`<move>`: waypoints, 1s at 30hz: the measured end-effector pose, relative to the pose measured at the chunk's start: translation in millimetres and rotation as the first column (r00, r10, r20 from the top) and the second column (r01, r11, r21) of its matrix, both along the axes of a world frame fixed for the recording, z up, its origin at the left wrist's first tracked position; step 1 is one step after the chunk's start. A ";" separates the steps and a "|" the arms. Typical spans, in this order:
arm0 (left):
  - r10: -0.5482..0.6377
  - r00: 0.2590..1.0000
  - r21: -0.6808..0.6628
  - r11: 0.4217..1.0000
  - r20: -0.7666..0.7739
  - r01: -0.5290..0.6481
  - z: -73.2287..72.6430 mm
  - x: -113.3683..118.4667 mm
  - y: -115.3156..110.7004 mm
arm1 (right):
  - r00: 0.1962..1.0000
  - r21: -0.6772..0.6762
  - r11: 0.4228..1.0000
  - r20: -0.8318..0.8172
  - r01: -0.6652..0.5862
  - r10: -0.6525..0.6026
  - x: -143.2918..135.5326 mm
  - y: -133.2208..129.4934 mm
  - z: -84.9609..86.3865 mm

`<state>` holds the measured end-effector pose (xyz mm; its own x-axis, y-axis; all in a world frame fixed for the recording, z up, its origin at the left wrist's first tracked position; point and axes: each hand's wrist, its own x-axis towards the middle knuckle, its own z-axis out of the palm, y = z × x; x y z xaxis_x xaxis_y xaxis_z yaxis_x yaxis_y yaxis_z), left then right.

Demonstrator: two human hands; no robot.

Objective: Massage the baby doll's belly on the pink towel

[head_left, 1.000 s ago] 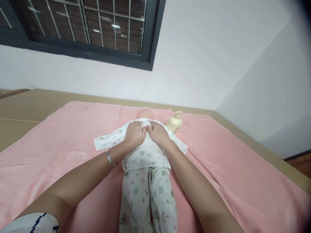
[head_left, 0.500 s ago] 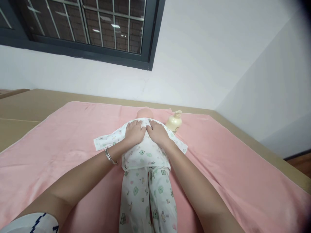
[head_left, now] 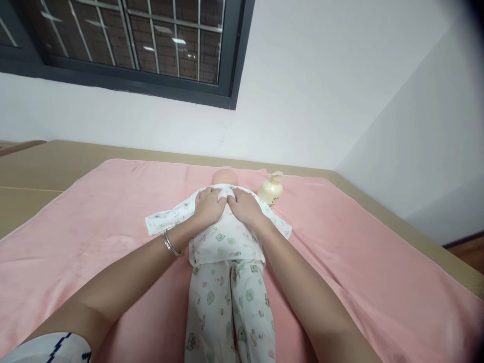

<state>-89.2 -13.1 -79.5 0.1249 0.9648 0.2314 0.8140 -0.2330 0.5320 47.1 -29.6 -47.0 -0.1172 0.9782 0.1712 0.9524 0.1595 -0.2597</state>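
Note:
A doll in a white printed top (head_left: 227, 244) and matching trousers (head_left: 209, 307) lies stretched out in the middle, its rounded head (head_left: 225, 177) at the far end. My left hand (head_left: 208, 205) rests flat on the left side of its upper body, fingers pointing away from me. On the right side lies my right hand (head_left: 245, 205), also flat, with the two thumbs close together at the centre. Neither hand grips anything. A cream pump bottle (head_left: 270, 189) stands just beyond my right hand, to its right.
A pink cloth (head_left: 124, 201) lies under the doll, over a tan surface (head_left: 60, 156). Behind it rises a white wall (head_left: 287, 101) with a dark-framed, barred window (head_left: 232, 60) at the upper left.

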 end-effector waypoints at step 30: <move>-0.036 0.991 0.153 0.987 -0.131 0.056 -4.0 3.2 -10.2 | 0.997 -0.082 0.994 0.008 -0.077 0.078 -2.6 -9.0 8.7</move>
<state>-86.0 -23.4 -83.5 0.2065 0.9107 0.3578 0.8591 -0.3438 0.3791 44.4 -38.5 -38.3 -0.1948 0.9767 0.0900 0.9409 0.2120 -0.2643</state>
